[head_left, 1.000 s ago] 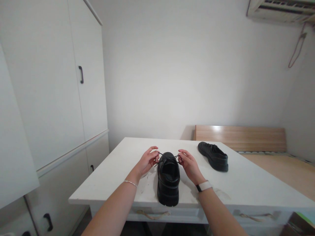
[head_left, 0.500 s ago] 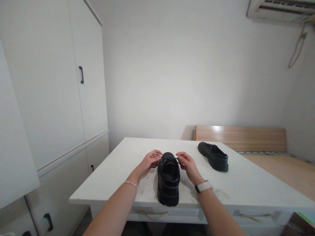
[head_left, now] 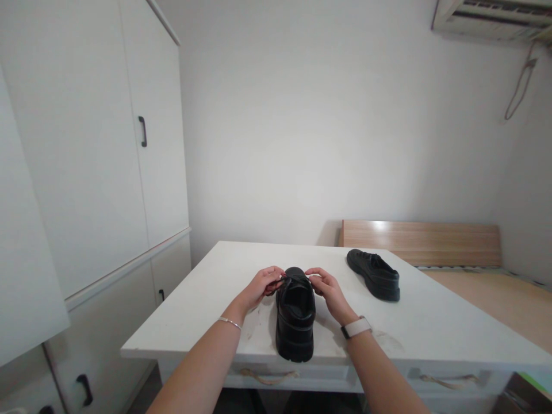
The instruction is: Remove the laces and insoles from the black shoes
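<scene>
A black chunky-soled shoe [head_left: 295,322] stands on the white table [head_left: 207,310], heel toward me. My left hand [head_left: 260,286] is at the shoe's left side, fingers pinched on a black lace. My right hand [head_left: 326,287] is at its right side, fingers likewise pinched on the lace over the tongue. The lace ends themselves are thin and mostly hidden by my fingers. A thin bracelet circles my left wrist and a watch with a white band sits on my right wrist.
A second black shoe [head_left: 374,273] lies on the table at the far right. A tall white wardrobe [head_left: 107,161] stands to the left. A wooden bed frame [head_left: 422,242] runs behind the table, and an air conditioner [head_left: 491,17] hangs high on the right wall.
Both hands have drawn in closer to the shoe's tongue, and the lace that stretched out between them now sits tight against the shoe.
</scene>
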A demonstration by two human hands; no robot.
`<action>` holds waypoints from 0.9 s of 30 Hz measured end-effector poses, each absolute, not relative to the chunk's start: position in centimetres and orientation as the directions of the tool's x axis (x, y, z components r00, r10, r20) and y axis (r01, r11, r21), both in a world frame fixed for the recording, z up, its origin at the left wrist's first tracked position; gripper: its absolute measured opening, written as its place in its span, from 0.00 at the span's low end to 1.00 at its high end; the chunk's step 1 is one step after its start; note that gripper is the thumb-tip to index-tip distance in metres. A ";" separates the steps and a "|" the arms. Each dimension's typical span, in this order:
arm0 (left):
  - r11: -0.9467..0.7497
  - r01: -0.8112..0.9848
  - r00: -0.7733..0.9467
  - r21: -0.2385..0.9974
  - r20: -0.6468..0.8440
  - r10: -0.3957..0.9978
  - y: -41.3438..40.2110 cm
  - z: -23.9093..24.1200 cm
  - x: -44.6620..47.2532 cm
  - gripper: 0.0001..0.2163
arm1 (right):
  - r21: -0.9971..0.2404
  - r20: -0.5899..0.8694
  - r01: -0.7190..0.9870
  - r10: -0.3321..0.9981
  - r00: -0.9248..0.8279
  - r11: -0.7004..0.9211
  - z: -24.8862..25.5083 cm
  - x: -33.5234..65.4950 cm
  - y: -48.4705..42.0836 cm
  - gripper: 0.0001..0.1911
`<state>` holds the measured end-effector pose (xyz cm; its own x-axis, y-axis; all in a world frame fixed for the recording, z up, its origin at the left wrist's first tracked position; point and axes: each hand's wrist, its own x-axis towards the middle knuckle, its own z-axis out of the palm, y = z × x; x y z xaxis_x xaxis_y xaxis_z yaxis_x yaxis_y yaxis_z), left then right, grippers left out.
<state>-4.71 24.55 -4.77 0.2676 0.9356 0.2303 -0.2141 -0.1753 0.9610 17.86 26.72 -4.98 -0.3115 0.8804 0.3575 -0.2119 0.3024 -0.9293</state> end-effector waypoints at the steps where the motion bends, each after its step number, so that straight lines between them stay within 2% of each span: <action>1: -0.174 -0.224 0.265 0.959 0.232 0.936 24.5 -4.8 -4.7 0.17 | -0.927 0.360 -0.228 0.881 -0.306 0.299 -5.0 17.8 26.7 0.16; 10: -0.183 -0.383 0.218 0.905 0.281 0.935 24.7 -4.7 -5.1 0.14 | -0.828 0.377 -0.491 0.917 -0.129 0.271 -4.5 18.5 27.2 0.19; 15: -0.214 -0.493 0.178 0.844 0.339 0.924 24.7 -4.5 -5.3 0.14 | -0.753 0.369 -0.622 0.920 -0.130 0.214 -3.9 19.1 26.6 0.16; 21: -0.197 -0.484 0.189 0.853 0.322 0.928 24.8 -4.5 -5.6 0.13 | -0.774 0.335 -0.611 0.927 -0.171 0.167 -3.8 19.6 26.7 0.16; 27: -0.176 -0.331 0.234 0.927 0.261 0.936 24.9 -5.2 -5.1 0.13 | -0.868 0.292 -0.470 0.929 -0.227 0.158 -4.3 18.3 26.8 0.17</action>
